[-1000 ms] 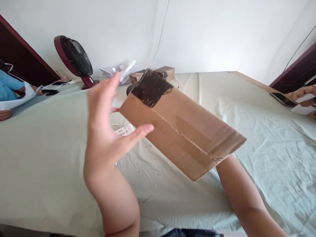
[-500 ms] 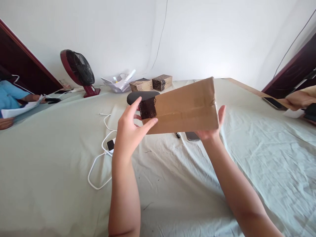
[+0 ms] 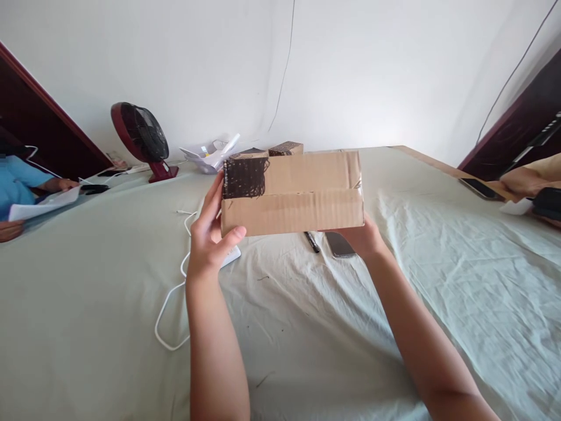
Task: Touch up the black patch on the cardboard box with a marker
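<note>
**Cardboard box (image 3: 298, 209) held above the cloth (image 3: 319, 345)**

We have our left hand (image 3: 207, 238) clamped on the cardboard box's left end. Our right hand (image 3: 367, 238) supports it underneath at the right (we cannot tell how its hidden fingers close). A black pen (image 3: 312, 243) lies near a dark flat device (image 3: 342, 245).

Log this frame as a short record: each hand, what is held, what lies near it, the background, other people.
Left hand: at the left end of the box, thumb on its near face
Right hand: under the box's right end, fingers mostly hidden
Held: box, raised off the cloth, black scribble at upper left
Near: pen, partly hidden; white cable
Background: fan, two more boxes
Others: blue sleeve at left, beside paper
</note>
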Demonstrator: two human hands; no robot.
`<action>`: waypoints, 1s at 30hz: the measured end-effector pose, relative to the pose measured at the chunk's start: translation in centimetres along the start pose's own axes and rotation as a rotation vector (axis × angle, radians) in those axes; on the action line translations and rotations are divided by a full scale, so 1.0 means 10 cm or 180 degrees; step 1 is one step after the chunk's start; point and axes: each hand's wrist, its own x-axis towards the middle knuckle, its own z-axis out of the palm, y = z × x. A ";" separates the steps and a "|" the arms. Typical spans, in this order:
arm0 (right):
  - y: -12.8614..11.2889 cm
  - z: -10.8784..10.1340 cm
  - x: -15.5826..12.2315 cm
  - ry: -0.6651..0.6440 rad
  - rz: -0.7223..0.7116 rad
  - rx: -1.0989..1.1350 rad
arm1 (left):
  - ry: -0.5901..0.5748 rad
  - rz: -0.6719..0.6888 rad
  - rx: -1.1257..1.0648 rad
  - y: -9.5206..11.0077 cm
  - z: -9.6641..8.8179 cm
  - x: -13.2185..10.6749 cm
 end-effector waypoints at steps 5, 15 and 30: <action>-0.03 0.04 -0.03 0.0037 0.0066 -0.0130 | 0.0043 -0.0285 0.0031 -0.08 -0.06 -0.04; -0.03 0.02 -0.01 0.0033 0.0038 -0.0098 | -0.0045 -0.0242 -0.0110 -0.13 -0.08 -0.03; 0.07 -0.09 0.02 0.0444 -0.0247 -0.0061 | -0.0753 -0.0873 0.0825 -0.22 -0.01 -0.01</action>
